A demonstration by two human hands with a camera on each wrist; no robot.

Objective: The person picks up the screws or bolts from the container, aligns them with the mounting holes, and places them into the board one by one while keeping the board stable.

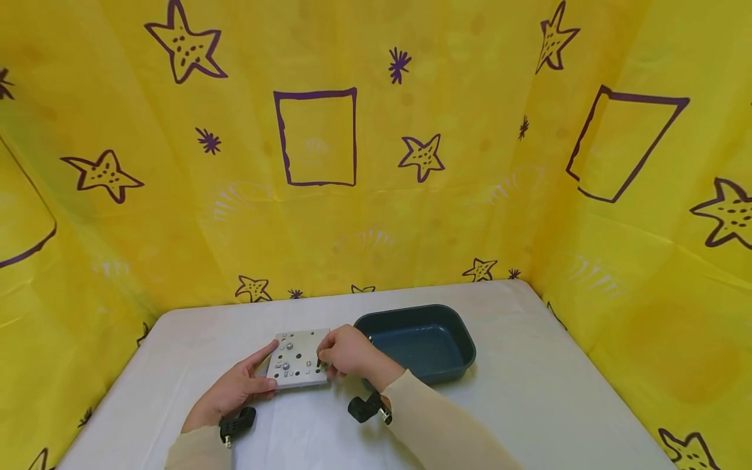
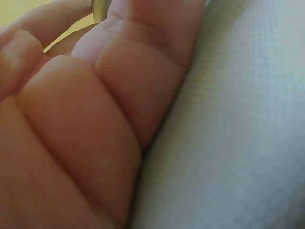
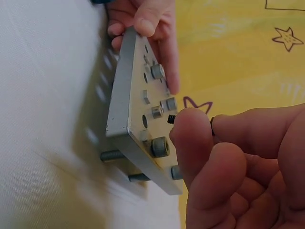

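A flat metal plate [image 1: 305, 342] with holes and several screws is held tilted off the table. My left hand [image 1: 237, 386] grips its left side, thumb at the near corner, fingers toward the far one. Over the plate's right part, my right hand [image 1: 352, 352] pinches a small dark screw [image 3: 171, 119] between thumb and fingertip; its threaded end points toward the plate's face. Silver socket-head screws [image 3: 160, 147] stand in the plate, and threaded shanks [image 3: 112, 155] stick out of its underside. Only skin and pale cloth fill the left wrist view.
Behind and right of my right hand stands a dark blue bin [image 1: 468, 356], partly hidden by that hand and forearm; a small bit shows near its left rim. A white cloth covers the table [image 1: 517, 405]. Yellow patterned curtains [image 1: 376, 209] enclose the back and sides.
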